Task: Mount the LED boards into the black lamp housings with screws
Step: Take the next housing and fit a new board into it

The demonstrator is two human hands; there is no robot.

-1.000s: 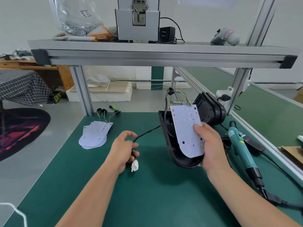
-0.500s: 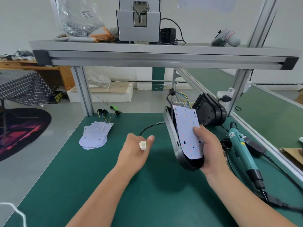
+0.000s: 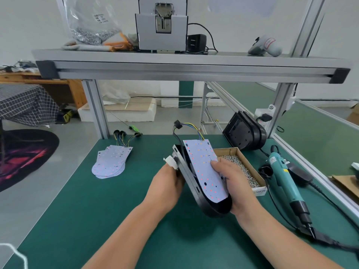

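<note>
while the right hand (image 3: 236, 186) cups the rounded lower end of the black plastic lamp housing (image 3: 214, 209) from beneath, its thumb presses on the white tongue-shaped led board (image 3: 203, 167), dotted with red and orange points, which lies in the housing's open face. the housing is held tilted above the green bench mat (image 3: 93, 214), left rim raised and straight end pointing away from the person. the left hand (image 3: 166, 186) is at that rim with fingers curled, pinching a small white plastic connector (image 3: 171, 162) against the housing's edge; some of its fingers pass behind the rim. yellow and blue wires (image 3: 193, 128) rise from the board's far end to a black plug.

just behind the right hand sits an open cardboard box (image 3: 259, 191) full of small silver screws (image 3: 240, 166); the hand and housing cover its near left part. right of the box a teal corded electric screwdriver (image 3: 281, 177) lies on the mat. a second black lamp housing (image 3: 245, 133) stands on edge by the rear right post. well apart on the left lies a fanned stack of white led boards (image 3: 110, 164), wires trailing back. overhead, the aluminium shelf (image 3: 174, 64) carries a grey box-shaped machine (image 3: 162, 35), a clear bag of metal parts (image 3: 91, 26), a black power adapter (image 3: 196, 42) and a pale grey handheld tool (image 3: 266, 45).
</note>
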